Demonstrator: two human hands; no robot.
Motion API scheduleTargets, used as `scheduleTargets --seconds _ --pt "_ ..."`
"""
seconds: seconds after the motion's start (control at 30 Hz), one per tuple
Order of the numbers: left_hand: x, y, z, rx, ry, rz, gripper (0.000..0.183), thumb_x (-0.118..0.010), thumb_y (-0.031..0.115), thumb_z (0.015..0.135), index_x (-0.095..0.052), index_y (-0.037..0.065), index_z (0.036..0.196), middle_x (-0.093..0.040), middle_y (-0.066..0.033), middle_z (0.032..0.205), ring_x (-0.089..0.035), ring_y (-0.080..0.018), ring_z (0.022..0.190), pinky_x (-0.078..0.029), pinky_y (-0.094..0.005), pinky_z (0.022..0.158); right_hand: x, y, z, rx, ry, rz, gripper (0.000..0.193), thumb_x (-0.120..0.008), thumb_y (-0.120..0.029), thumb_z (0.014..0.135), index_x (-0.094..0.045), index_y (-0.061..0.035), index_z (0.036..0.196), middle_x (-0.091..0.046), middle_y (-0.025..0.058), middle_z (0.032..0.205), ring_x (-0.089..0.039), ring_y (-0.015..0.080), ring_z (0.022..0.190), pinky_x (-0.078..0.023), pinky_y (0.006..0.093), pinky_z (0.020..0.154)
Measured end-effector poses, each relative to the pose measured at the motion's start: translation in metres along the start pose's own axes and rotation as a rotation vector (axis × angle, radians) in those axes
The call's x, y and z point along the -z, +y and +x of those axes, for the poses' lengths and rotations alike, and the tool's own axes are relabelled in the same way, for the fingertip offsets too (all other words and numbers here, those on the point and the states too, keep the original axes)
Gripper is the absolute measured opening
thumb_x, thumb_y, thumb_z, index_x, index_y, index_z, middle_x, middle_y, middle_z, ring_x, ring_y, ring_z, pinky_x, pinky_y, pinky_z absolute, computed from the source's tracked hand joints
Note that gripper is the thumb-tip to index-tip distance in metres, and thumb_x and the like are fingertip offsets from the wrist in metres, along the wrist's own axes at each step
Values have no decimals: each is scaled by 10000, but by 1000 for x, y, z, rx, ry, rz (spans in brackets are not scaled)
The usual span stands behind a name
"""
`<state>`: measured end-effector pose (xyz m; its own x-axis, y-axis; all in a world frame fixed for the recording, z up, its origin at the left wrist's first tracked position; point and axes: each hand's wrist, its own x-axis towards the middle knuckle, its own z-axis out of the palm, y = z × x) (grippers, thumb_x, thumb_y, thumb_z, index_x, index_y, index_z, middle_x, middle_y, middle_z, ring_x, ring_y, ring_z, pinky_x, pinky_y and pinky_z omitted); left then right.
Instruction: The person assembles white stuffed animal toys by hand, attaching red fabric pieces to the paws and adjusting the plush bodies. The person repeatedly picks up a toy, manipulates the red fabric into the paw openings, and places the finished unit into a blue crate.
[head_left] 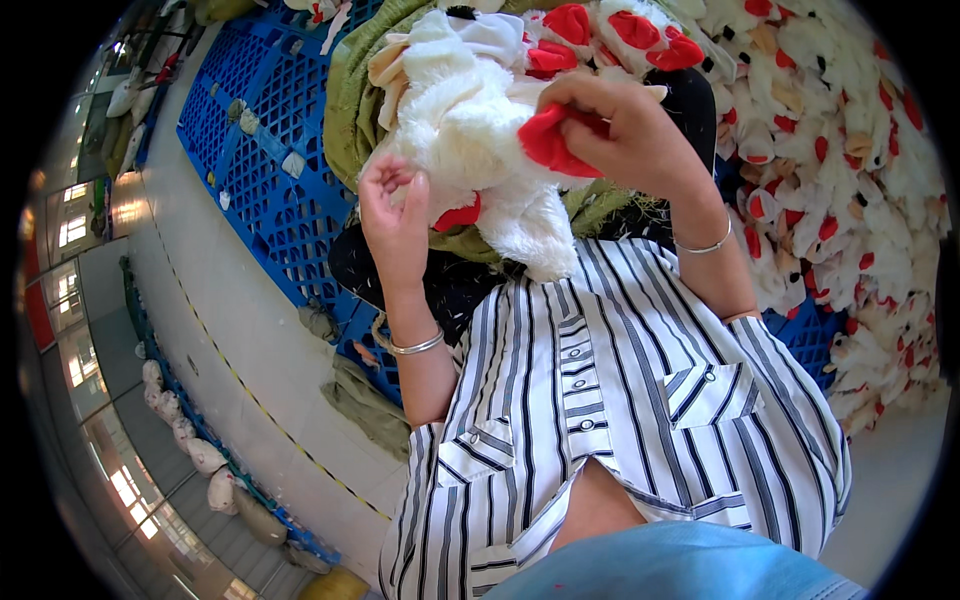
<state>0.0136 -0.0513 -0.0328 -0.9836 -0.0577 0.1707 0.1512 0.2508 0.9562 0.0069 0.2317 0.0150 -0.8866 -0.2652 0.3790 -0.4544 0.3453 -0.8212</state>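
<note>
A fluffy white plush skin (470, 130) with limp limbs lies across the heap in front of me. My right hand (635, 130) pinches a red fabric part (550, 145) between thumb and fingers at the plush's right side. Whether that part is sewn to this plush is hidden. My left hand (393, 205) is at the plush's left edge, fingers loosely curled and the thumb apart from them. Nothing shows in it. A second red patch (458, 213) peeks out below the white fur, and one furry limb (535, 235) hangs toward my striped shirt.
Under the plush is a green woven sack (350, 95) with more white and red plush pieces (600, 35) at its far side. Blue plastic pallets (265, 90) lie to the left. A large pile of similar plush skins (820, 150) fills the right. Green cloth (370, 400) lies on the floor.
</note>
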Motion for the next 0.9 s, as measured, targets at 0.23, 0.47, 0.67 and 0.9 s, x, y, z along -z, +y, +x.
scheduleTargets --seconds 0.23,0.47,0.67,0.9 --pt "9 -40 -34 428 -117 11 425 -692 138 912 -493 -47 1239 -599 -88 1084 -594 -129 944 -493 -267 843 6 11 -2 -130 0 92 192 -561 -26 838 -591 -4 1026 -632 103 811 -619 163 736 -498 286 670" --pt "1 -57 -34 425 -61 43 276 -657 125 908 -589 -45 1115 -663 -57 917 -617 -105 752 -509 -250 684 -5 16 10 147 170 148 191 -476 125 815 -588 18 927 -638 70 905 -610 154 853 -489 237 801" --pt "-4 -7 -14 372 -2 -610 151 -617 189 949 -654 58 886 -666 -24 761 -589 -98 609 -452 -251 546 -23 27 16 220 -3 31 109 -498 54 846 -593 13 882 -592 99 828 -582 195 756 -480 299 703" --pt "5 36 10 342 -75 -750 253 -495 240 961 -633 30 991 -593 13 725 -428 -72 513 -348 -225 493 -48 -1 12 39 -109 -135 191 -736 -173 836 -632 -28 904 -584 75 799 -571 211 660 -455 330 598"
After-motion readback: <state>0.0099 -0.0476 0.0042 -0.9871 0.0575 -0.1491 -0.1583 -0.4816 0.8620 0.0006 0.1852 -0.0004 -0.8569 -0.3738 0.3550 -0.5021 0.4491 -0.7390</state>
